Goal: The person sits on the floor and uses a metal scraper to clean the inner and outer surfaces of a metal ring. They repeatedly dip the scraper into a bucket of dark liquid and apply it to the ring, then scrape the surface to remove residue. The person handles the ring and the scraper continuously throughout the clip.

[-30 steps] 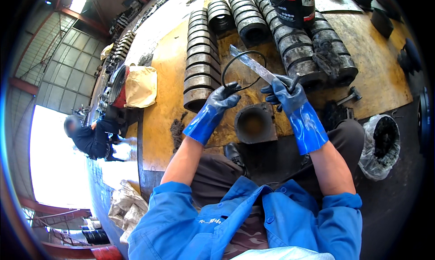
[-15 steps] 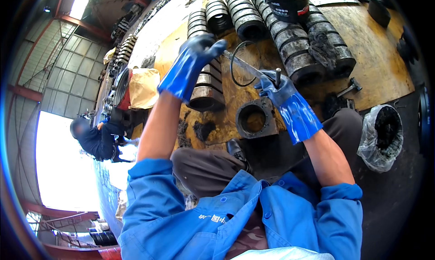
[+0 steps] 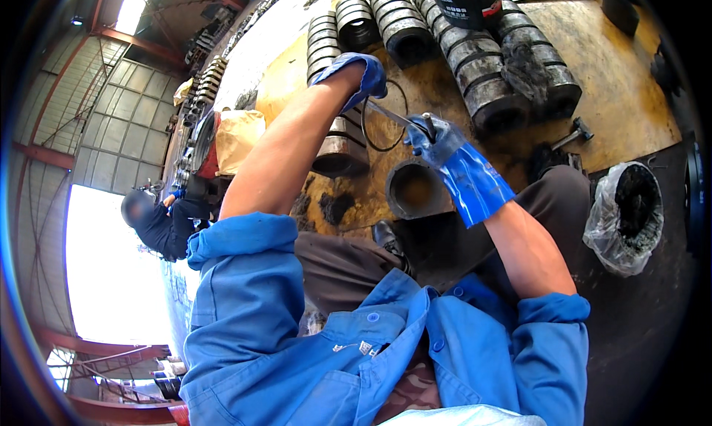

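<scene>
My left hand (image 3: 357,79), in a blue rubber glove, is bent over at the wrist with its fingers curled downward; what they grip is hidden. Out from under it runs a thin metal strip (image 3: 391,115) toward my right hand (image 3: 439,142). That hand, gloved the same way, is closed around the strip's near end, and a short dark rod (image 3: 429,126) sticks up from its grip. A thin dark ring (image 3: 365,129) hangs or lies between the hands, passing behind the strip; whether a hand holds it is unclear. Below sits a dark metal block with a round bore (image 3: 397,187).
Ahead, rows of ribbed metal cylinders (image 3: 476,73) lie on a stained wooden board (image 3: 593,62), with a black bucket (image 3: 460,7) among them. A hammer (image 3: 572,134) is at right, near a plastic-lined container (image 3: 619,248). At far left another person (image 3: 167,222) sits working.
My left hand has moved right and turned over, bringing its forearm across. My right hand has shifted slightly left. The thin ring has moved left and a little downward.
</scene>
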### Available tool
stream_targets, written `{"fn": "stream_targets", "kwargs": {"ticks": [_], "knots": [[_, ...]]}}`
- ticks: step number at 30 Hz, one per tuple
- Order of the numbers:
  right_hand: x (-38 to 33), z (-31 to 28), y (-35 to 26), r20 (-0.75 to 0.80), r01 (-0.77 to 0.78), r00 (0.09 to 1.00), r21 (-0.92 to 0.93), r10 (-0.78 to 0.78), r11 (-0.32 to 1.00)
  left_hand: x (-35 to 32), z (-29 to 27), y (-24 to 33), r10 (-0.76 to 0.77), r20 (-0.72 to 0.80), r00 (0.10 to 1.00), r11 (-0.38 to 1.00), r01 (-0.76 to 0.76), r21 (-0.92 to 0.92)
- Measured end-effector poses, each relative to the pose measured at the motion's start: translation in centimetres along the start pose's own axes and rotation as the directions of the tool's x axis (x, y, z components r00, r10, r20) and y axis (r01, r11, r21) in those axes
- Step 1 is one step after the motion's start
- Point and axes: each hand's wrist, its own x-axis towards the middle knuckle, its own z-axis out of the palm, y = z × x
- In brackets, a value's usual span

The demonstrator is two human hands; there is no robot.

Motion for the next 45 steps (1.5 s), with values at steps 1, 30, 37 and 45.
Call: {"fn": "stream_targets", "kwargs": {"ticks": [1,30,37,45], "knots": [[-0.2,0.4,0.0,-0.046,0.063,0.997,0.05,-0.061,0.997,0.6,0.4,-0.6,0.014,0.0,1.0,1.0,-0.014,0.024],[2.1,0.9,4.1,0.101,-0.19,0.979,0.15,0.176,0.97,-6.3,-0.4,-2.0,-0.057,-0.554,0.83,0.987,-0.038,-0.158],[0.7,-1.0,-2.0,0.169,-0.338,0.935,0.694,0.313,0.636,-6.8,6.3,-8.6,-0.498,-0.574,0.65,0.532,-0.294,-0.794],[-0.5,-1.3,-3.9,0.339,-0.418,0.857,0.898,0.387,0.139,-6.0,10.0,-8.6,-0.699,-0.451,0.555,-0.404,-0.826,-0.392]]}}
